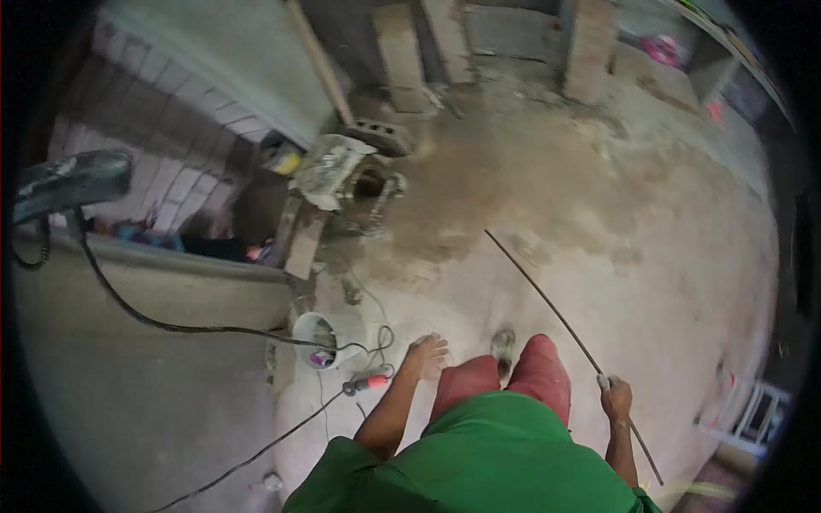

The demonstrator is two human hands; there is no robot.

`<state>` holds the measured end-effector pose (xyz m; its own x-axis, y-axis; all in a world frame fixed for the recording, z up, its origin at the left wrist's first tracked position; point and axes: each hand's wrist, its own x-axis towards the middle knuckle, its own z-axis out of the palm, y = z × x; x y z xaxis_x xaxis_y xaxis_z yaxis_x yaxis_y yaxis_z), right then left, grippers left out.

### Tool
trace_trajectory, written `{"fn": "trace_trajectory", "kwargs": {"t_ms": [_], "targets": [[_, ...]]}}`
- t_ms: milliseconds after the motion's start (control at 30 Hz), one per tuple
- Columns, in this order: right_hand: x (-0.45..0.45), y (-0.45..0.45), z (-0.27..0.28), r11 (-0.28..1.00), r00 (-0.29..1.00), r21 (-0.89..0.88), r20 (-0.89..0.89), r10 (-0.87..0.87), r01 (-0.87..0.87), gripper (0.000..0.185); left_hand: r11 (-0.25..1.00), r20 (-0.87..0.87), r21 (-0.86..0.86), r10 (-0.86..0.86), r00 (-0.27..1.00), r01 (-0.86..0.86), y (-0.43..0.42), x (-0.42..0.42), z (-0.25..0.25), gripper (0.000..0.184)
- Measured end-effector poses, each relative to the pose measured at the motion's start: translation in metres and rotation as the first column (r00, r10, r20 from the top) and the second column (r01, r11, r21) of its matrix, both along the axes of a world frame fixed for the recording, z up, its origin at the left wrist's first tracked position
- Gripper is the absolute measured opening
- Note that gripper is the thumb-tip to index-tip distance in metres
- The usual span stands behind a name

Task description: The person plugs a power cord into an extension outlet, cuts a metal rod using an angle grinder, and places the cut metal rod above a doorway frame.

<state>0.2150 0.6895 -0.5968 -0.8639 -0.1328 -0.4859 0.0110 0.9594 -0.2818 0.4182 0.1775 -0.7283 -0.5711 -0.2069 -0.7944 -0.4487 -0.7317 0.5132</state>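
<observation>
My right hand [616, 398] is closed around a long thin rod [547, 299], dark and straight, gripped nearer its lower end. The rod slants from the middle of the floor down to the lower right. Nothing shows in my left hand [428, 352], which hangs beside my left thigh with its fingers stretched out and slightly blurred. Close to the left hand are a white bucket [349, 328] with items inside and a red plug connector [371, 382] on a black cable.
A black cable [188, 328] crosses from the left into the bucket area. Broken masonry [332, 171], a hollow block [379, 137] and a wooden board [305, 245] lie ahead left. Upright boards [398, 58] stand at the back. A white metal frame [757, 416] sits at the right.
</observation>
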Motion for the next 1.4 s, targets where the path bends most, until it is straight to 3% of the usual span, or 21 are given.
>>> {"fn": "trace_trajectory", "kwargs": {"t_ms": [67, 233, 300, 367, 433, 500, 567, 667, 700, 800, 867, 900, 967, 1000, 1033, 1067, 1133, 1200, 1233, 1300, 1400], "targets": [[-0.047, -0.033, -0.006, 0.997, 0.998, -0.028, -0.004, 0.07, -0.07, 0.059, 0.998, 0.107, 0.003, 0.068, 0.992, -0.069, -0.016, -0.015, 0.009, 0.052], [-0.159, -0.106, -0.041, 0.968, 0.97, -0.073, -0.02, 0.24, -0.241, 0.058, 0.954, 0.147, -0.086, 0.298, 0.943, -0.288, -0.057, -0.031, -0.022, 0.046], [-0.215, -0.148, -0.04, 0.953, 0.955, -0.113, 0.064, 0.288, -0.28, 0.056, 0.927, 0.171, -0.167, 0.362, 0.916, -0.335, -0.068, -0.034, -0.032, 0.046], [-0.273, -0.182, -0.059, 0.915, 0.926, -0.158, 0.008, 0.378, -0.372, 0.056, 0.905, 0.249, -0.288, 0.387, 0.888, -0.314, -0.071, -0.038, -0.049, 0.041], [-0.337, -0.224, -0.057, 0.874, 0.893, -0.195, -0.016, 0.45, -0.444, 0.058, 0.898, 0.483, -0.428, 0.327, 0.812, -0.107, -0.072, -0.041, -0.072, 0.036], [-0.397, -0.27, -0.042, 0.844, 0.849, -0.126, 0.014, 0.527, -0.522, 0.06, 0.852, 0.493, -0.498, 0.124, 0.861, 0.162, -0.066, -0.05, -0.046, 0.036], [-0.452, -0.314, -0.031, 0.808, 0.818, -0.164, 0.011, 0.575, -0.566, 0.06, 0.963, 0.526, -0.232, 0.24, 0.816, -0.134, -0.064, -0.073, -0.026, 0.028], [-0.524, -0.364, -0.033, 0.724, 0.733, -0.184, 0.026, 0.679, -0.664, 0.059, 0.875, 0.367, -0.31, 0.471, 0.802, -0.371, -0.05, -0.116, -0.01, 0.027], [-0.542, -0.38, -0.037, 0.69, 0.695, -0.173, 0.035, 0.718, -0.703, 0.057, 0.834, 0.327, -0.257, 0.551, 0.768, -0.489, -0.051, -0.138, 0.007, 0.029], [-0.573, -0.414, -0.042, 0.651, 0.652, -0.104, 0.029, 0.758, -0.752, 0.058, 0.835, 0.331, -0.335, 0.537, 0.776, -0.436, -0.047, -0.171, 0.01, 0.034], [-0.586, -0.431, -0.046, 0.632, 0.632, -0.062, 0.016, 0.775, -0.773, 0.059, 0.861, 0.241, -0.428, 0.4, 0.884, -0.273, -0.053, -0.182, 0.001, 0.038], [-0.588, -0.436, -0.051, 0.621, 0.622, -0.063, 0.008, 0.783, -0.781, 0.058, 0.858, 0.236, -0.428, 0.41, 0.881, -0.284, -0.06, -0.187, 0.0, 0.038], [-0.591, -0.442, -0.059, 0.609, 0.61, -0.059, -0.004, 0.792, -0.791, 0.057, 0.906, 0.357, -0.36, 0.357, 0.863, -0.225, -0.083, -0.194, 0.003, 0.04], [-0.592, -0.445, -0.062, 0.608, 0.607, -0.04, 0.017, 0.794, -0.793, 0.057, 0.882, 0.299, -0.37, 0.409, 0.862, -0.291, -0.093, -0.196, 0.009, 0.04], [-0.594, -0.446, -0.065, 0.604, 0.604, -0.018, 0.039, 0.796, -0.796, 0.057, 0.893, 0.349, -0.421, 0.321, 0.881, -0.159, -0.107, -0.196, 0.004, 0.04], [-0.592, -0.444, -0.067, 0.594, 0.595, -0.044, -0.016, 0.804, -0.803, 0.055, 0.873, 0.36, -0.429, 0.399, 0.843, -0.23, -0.116, -0.196, 0.0, 0.04], [-0.594, -0.454, -0.054, 0.619, 0.614, -0.046, 0.088, 0.785, -0.784, 0.055, 0.825, 0.329, -0.461, 0.501, 0.8, -0.327, -0.14, -0.194, -0.006, 0.04], [-0.593, -0.456, -0.051, 0.64, 0.633, -0.022, 0.124, 0.764, -0.768, 0.056, 0.812, 0.302, -0.472, 0.514, 0.803, -0.343, -0.163, -0.192, -0.005, 0.041], [-0.595, -0.458, -0.052, 0.638, 0.631, -0.015, 0.125, 0.765, -0.77, 0.056, 0.819, 0.371, -0.52, 0.471, 0.801, -0.241, -0.174, -0.195, -0.003, 0.038], [-0.601, -0.462, -0.055, 0.669, 0.655, -0.032, 0.175, 0.735, -0.742, 0.056, 0.776, 0.276, -0.465, 0.585, 0.763, -0.426, -0.196, -0.202, 0.0, 0.035], [-0.617, -0.473, -0.061, 0.662, 0.643, -0.056, 0.192, 0.741, -0.747, 0.059, 0.749, 0.262, -0.512, 0.603, 0.754, -0.421, -0.211, -0.224, 0.013, 0.032]]}}
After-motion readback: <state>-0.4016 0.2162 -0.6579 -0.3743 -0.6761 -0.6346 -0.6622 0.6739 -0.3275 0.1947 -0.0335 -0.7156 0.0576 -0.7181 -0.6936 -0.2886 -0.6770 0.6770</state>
